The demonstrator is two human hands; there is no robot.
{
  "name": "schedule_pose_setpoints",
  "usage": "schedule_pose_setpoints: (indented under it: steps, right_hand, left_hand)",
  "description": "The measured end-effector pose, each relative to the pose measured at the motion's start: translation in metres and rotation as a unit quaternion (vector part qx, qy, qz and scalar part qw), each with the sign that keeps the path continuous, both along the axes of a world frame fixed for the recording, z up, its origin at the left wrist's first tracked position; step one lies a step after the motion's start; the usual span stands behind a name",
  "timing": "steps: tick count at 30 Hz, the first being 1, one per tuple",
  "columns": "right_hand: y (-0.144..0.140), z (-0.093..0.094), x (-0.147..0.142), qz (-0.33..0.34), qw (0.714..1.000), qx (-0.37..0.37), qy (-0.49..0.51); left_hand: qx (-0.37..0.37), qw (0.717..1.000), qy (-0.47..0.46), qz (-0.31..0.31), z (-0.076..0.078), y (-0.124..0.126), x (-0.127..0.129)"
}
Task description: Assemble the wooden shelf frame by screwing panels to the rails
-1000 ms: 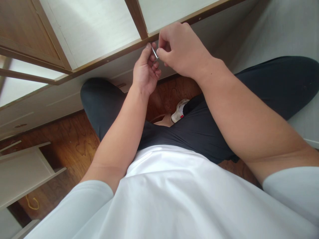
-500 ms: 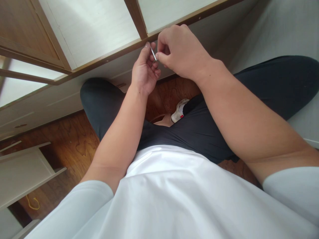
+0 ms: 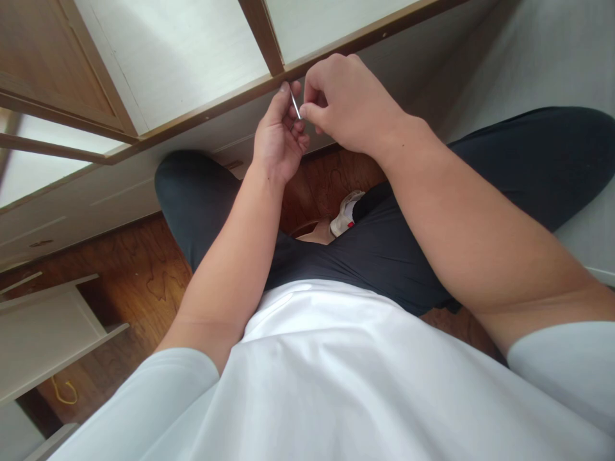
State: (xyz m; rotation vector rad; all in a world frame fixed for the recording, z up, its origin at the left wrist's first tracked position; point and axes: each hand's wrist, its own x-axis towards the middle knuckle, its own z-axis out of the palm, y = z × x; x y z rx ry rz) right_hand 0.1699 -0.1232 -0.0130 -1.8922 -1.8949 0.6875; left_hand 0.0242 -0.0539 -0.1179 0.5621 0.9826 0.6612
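A thin, shiny metal rod (image 3: 295, 105) sits between the thumb and fingers of my left hand (image 3: 280, 131). The palm of that hand faces up, its fingers curled. Close against it on the right is my right hand (image 3: 348, 102), bent at the wrist with thumb and forefinger drawn together. Its thumb tip is at the lower end of the rod; I cannot tell whether it touches. Whatever may be between the right fingertips is hidden, and so is the kind of tool the rod belongs to.
Just beyond my hands runs the brown wooden edge (image 3: 206, 118) of a cabinet with white panels. A brown door (image 3: 52, 57) is at the upper left. My dark-trousered legs are spread over a wooden floor (image 3: 158, 275). Pale boards (image 3: 52, 333) and a yellow cord (image 3: 65, 390) lie lower left.
My right hand has dropped very slightly beside the rod. My left hand stays in place with the rod still in its fingers.
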Motion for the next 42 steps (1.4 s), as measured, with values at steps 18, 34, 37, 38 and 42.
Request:
schedule_pose_setpoints:
  steps: [18,34,37,38,42]
  right_hand:
    - [0.001,-0.006,0.004,0.003,0.998,-0.060,0.002]
    - [0.006,-0.014,-0.003,0.046,0.995,-0.088,0.012]
    - [0.005,-0.013,-0.002,0.053,0.995,-0.084,0.008]
    - [0.005,-0.013,-0.002,0.056,0.995,-0.080,0.006]
    - [0.003,-0.015,-0.001,0.059,0.997,-0.053,0.005]
  left_hand:
    - [-0.015,1.000,0.006,0.012,0.001,0.000,-0.001]
    - [0.075,0.996,0.040,0.035,0.003,-0.002,0.004]
    - [0.076,0.996,0.045,0.026,0.001,-0.001,0.003]
    - [0.071,0.996,0.051,0.018,0.001,-0.001,0.002]
    - [0.050,0.998,0.043,-0.011,-0.001,0.001,0.000]
